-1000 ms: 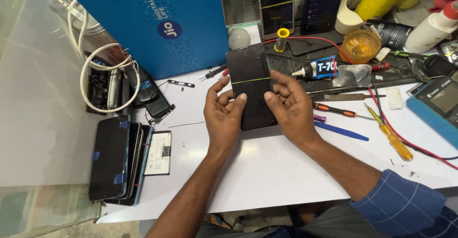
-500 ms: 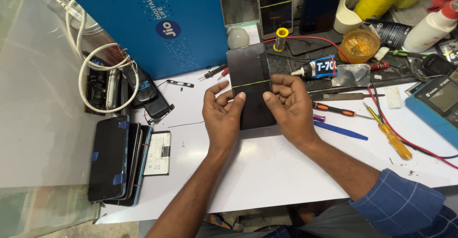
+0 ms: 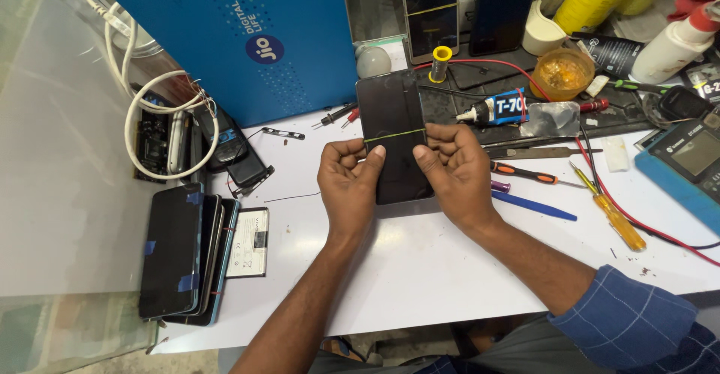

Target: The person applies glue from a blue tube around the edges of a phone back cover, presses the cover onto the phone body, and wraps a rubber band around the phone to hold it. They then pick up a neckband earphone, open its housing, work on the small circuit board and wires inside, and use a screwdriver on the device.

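I hold one black phone (image 3: 395, 138) above the white bench (image 3: 420, 261), its long axis running away from me toward the blue box (image 3: 247, 37), slightly tilted so the far end leans left. It faces me with a dark, glossy, blank screen, and one thin yellow-green band (image 3: 395, 135) crosses it from side to side near the middle. My left hand (image 3: 349, 183) grips the phone's left edge, fingers curled under and thumb pressed on the glass just below the band. My right hand (image 3: 457, 172) closes on the right edge the same way, thumb on the screen, fingertips touching the band's right end.

To my left lies a stack of phones (image 3: 184, 258); I cannot count them exactly. One flat battery (image 3: 249, 242) lies beside the stack. To my right lie two screwdrivers, one orange-and-black (image 3: 525, 174) and one yellow (image 3: 611, 213), one blue pen (image 3: 534, 205) and one glue tube (image 3: 499, 108).
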